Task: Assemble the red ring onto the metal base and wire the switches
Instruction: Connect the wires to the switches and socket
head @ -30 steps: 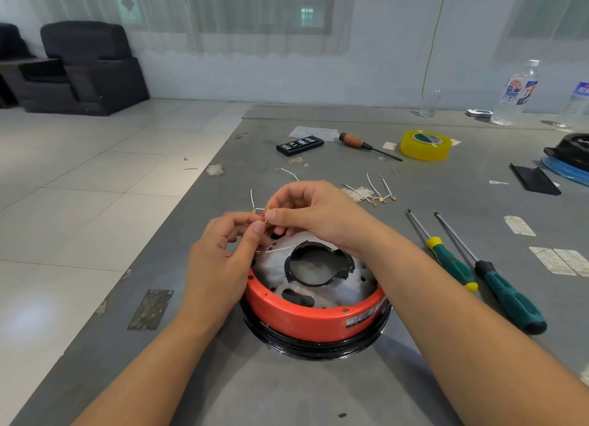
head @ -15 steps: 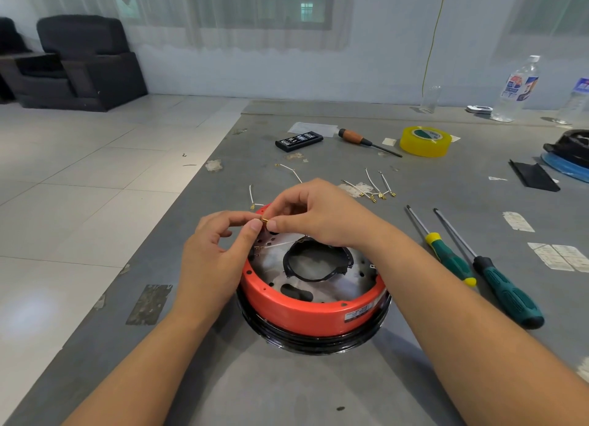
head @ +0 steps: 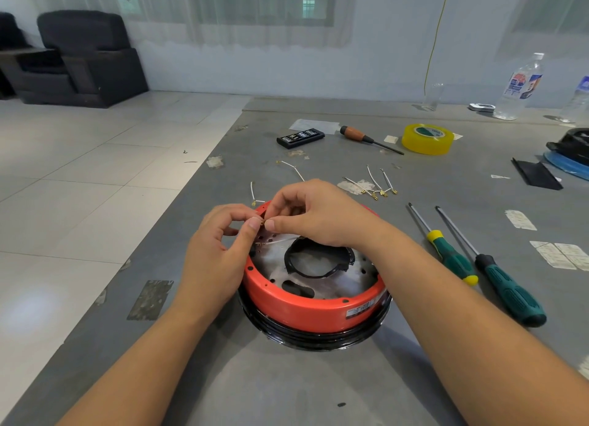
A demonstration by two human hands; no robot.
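A long grey table (head: 287,387) with a scuffed matte top fills the near view, its left edge running beside a floor of pale glossy tiles (head: 79,177). A dark armchair (head: 86,59) stands at the far left against a white wall, under a window hung with sheer curtains (head: 255,8).

Near the table's front edge sits the round red plastic ring (head: 306,311), seated on a perforated metal base plate (head: 274,263) with a black collar (head: 318,260) at its centre and a black rim beneath. Both hands meet over the ring's far left side. The left hand (head: 216,253) and the right hand (head: 315,215) each pinch, thumb against forefinger, a small brass terminal (head: 262,222) at the end of a thin white wire (head: 280,240) that trails across the plate.

Loose white wires with brass ends (head: 373,186) lie just beyond the ring. To the right lie two green-handled screwdrivers (head: 506,295), side by side. Farther back are a wooden-handled screwdriver (head: 353,134), a black bit case (head: 300,137), a yellow tape roll (head: 427,138) and a clear plastic bottle (head: 519,87).
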